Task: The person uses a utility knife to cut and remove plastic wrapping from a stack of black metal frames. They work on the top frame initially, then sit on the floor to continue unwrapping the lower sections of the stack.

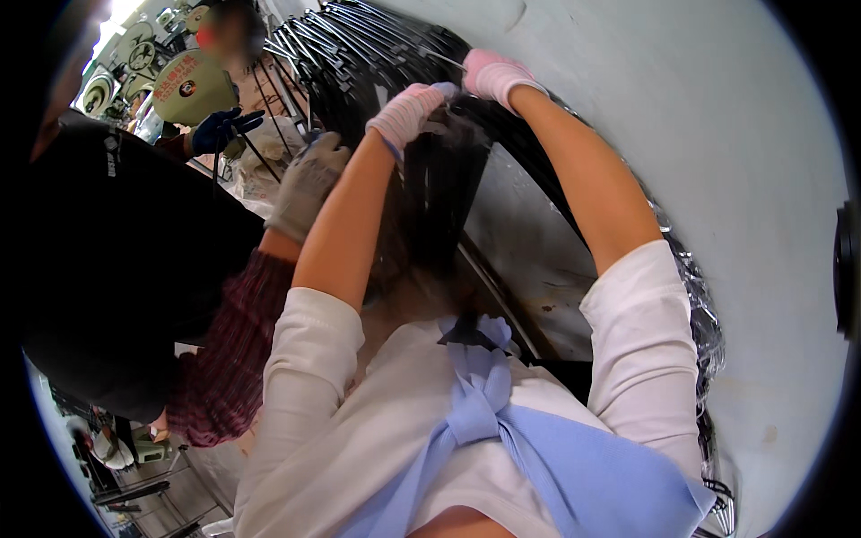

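My left hand (408, 115), in a pink and white glove, reaches over a heap of long black rods (368, 58) at the top. Its fingers are curled together, and what they hold is hidden. Close by on the right, my right hand (493, 75) makes a fist in a matching pink glove. A thin metal rod (443, 59) runs out of that fist toward the heap. Below both hands a dark bundle (439, 193) hangs down, blurred in part.
A co-worker in black stands at the left, with a grey-gloved hand (309, 184) beside my left forearm. A navy-gloved hand (222, 130) is farther off, near green machinery (190, 87). A pale wall (762, 179) borders my right side, with clear plastic wrap (704, 314) along it.
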`<state>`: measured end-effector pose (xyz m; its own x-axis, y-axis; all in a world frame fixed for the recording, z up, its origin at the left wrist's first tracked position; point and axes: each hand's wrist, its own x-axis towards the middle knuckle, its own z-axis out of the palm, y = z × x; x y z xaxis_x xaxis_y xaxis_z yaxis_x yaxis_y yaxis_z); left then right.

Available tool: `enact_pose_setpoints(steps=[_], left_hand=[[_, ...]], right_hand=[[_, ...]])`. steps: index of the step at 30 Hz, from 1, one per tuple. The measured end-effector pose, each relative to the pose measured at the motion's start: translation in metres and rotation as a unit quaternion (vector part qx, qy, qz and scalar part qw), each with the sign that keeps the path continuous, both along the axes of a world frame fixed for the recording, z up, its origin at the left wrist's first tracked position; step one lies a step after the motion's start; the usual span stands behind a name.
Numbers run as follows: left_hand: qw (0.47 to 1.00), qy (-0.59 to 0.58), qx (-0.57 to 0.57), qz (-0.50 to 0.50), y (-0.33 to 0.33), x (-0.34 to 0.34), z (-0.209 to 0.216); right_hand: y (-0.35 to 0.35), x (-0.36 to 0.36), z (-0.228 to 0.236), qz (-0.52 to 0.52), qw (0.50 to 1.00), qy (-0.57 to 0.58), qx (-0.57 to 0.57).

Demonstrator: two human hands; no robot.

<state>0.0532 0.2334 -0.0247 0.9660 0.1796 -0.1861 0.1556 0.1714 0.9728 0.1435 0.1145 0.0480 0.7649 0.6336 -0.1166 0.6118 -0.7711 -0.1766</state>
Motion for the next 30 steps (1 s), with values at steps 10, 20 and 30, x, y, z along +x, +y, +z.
enact_pose_setpoints(steps=[10,20,30], left_hand=[[0.814,-0.035,0.558,-0.156,0.009,0.02,0.019],[0.608,0.25,0.751,-0.055,-0.037,0.015,0.038],[0.842,0.3,0.44,0.082,-0.047,-0.025,-0.019]], right_hand=[[0.003,-0.003,-0.001,-0.023,0.999,-0.031,-0.007],[0.0,-0.007,-0.001,-0.043,0.997,-0.032,0.055],[-0.016,-0.016,0.003,0.005,0.994,-0.022,0.11]])
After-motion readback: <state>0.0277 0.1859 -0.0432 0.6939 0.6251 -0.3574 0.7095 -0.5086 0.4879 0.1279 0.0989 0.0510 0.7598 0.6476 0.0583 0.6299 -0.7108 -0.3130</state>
